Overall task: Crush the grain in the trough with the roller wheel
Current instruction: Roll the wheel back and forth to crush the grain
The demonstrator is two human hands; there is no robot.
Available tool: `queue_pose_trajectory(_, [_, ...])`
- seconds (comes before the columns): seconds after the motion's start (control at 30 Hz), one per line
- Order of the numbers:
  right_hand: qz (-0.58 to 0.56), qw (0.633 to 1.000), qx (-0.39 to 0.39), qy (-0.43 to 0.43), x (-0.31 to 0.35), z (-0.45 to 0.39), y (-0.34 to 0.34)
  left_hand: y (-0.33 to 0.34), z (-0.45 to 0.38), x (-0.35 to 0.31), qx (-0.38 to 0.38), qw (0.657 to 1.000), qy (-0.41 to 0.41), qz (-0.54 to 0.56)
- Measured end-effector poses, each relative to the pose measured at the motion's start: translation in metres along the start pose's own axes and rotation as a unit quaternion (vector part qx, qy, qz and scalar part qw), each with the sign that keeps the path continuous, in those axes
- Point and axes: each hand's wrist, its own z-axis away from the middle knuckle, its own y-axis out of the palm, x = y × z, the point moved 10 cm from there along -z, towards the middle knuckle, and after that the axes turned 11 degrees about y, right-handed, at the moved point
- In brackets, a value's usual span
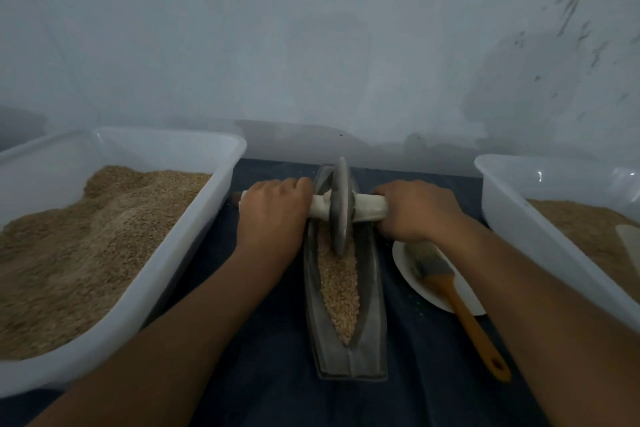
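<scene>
White tubs (194, 218) flank trough (375, 340); brush (450, 288) beside.

We saw a long, boat-shaped grey metal trough (372, 322) lying lengthwise on the dark cloth, its near end squared and its far end tapering to a point. Pale tan grain (341, 291) filled its narrow central groove in a strip. The grey metal roller wheel (340, 204) stood upright on edge in the far half of the groove, its rim resting in the grain and its white-wrapped axle lying crosswise.
</scene>
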Motion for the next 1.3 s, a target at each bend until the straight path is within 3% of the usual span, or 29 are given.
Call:
queue_pose_trajectory(0.33, [-0.023, 0.991, -0.134, -0.007, 0.000, 0.073, -0.015, -0.035, 0.052, -0.025, -0.034, 0.999, 0.033, 0.025])
queue_pose_trajectory(0.57, [-0.065, 0.986, -0.150, -0.010, -0.005, 0.118, -0.019, -0.059, 0.069, -0.039, -0.032, 0.998, 0.048, 0.028])
queue_pose_trajectory(0.8, [-0.019, 0.981, -0.190, -0.040, 0.006, 0.117, -0.028, -0.049, 0.078, -0.032, -0.044, 0.997, 0.031, 0.057])
queue_pose_trajectory(1.3, [0.021, 0.999, -0.046, -0.016, 0.009, 0.007, -0.012, 0.009, 0.004, 0.004, 0.017, 0.997, -0.012, 0.070])
